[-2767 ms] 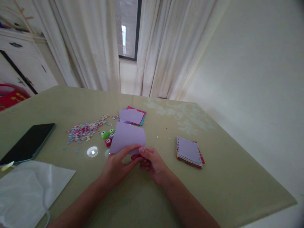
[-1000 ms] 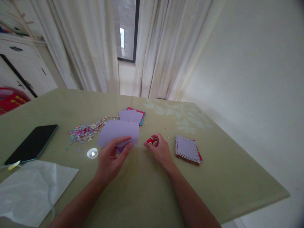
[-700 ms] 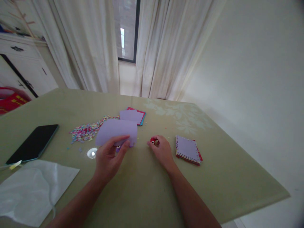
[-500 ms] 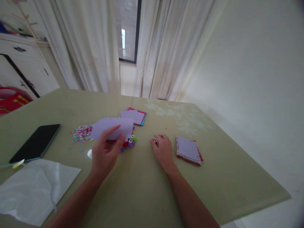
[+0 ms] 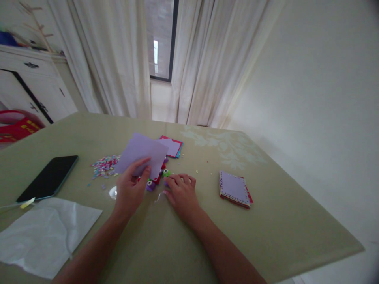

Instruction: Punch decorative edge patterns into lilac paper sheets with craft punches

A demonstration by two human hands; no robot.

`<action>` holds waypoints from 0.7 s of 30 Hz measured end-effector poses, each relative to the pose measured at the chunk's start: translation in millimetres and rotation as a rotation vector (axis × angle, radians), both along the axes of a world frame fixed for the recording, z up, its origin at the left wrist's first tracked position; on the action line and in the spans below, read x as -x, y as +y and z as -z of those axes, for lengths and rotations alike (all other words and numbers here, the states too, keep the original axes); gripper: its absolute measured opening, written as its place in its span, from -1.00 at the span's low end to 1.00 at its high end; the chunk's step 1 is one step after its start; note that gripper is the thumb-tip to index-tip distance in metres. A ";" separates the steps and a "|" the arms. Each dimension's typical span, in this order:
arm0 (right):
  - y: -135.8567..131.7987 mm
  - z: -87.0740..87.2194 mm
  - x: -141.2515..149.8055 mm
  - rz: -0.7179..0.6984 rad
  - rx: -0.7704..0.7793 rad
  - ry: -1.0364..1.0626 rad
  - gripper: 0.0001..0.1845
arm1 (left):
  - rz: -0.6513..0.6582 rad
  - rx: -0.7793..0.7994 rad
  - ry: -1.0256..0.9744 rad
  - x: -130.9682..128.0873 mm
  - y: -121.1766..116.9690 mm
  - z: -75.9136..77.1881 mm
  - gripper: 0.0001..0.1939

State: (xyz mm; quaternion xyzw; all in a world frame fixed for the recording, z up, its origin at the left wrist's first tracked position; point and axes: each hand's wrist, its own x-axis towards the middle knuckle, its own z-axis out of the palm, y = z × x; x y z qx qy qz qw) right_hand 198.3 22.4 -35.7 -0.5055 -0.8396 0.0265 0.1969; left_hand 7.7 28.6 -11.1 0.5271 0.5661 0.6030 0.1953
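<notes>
My left hand [image 5: 132, 187] pinches a purple paper sheet [image 5: 143, 152] between thumb and fingers, holding it tilted above the table. Beneath its right edge is a cluster of small paper punches with white eye-like dots: a purple punch [image 5: 150, 185], a green punch [image 5: 166, 172] and red ones partly covered by the sheet. My right hand [image 5: 182, 195] is low at the right of this cluster, thumb and forefinger closing on another purple punch [image 5: 166, 183], mostly hidden by the fingers. A thin pale strip [image 5: 160, 196] shows beside the thumb.
Confetti [image 5: 105, 165] lies in a heap at the left. Behind the sheet are stacked coloured cards [image 5: 174, 146]; at the right sits a pile of cards with punched edges [image 5: 235, 188]. A black tablet [image 5: 49, 177], a white sheet-like bag [image 5: 49, 234] and a shiny clear disc [image 5: 113, 192] are also here.
The purple sheet has tilted up and turned in my left hand, uncovering more punches. My right hand, earlier with a red punch farther right, has moved left to the cluster.
</notes>
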 end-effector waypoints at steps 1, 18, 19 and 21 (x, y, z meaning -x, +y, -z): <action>0.4 -1.6 -2.4 0.003 0.014 0.012 -0.68 | -0.010 -0.020 0.010 -1.7 -1.1 -0.6 -0.51; 7.5 -1.3 -14.6 0.115 0.388 1.011 -0.73 | 0.175 0.003 -0.468 -14.8 1.8 -5.9 0.53; 6.1 -1.5 -11.4 0.085 0.504 1.162 -0.65 | 0.184 0.026 -0.485 -13.8 2.5 -6.2 0.54; 2.0 -3.1 -5.0 0.035 0.693 1.353 -0.53 | 0.196 0.071 -0.514 -11.4 3.9 -8.1 0.53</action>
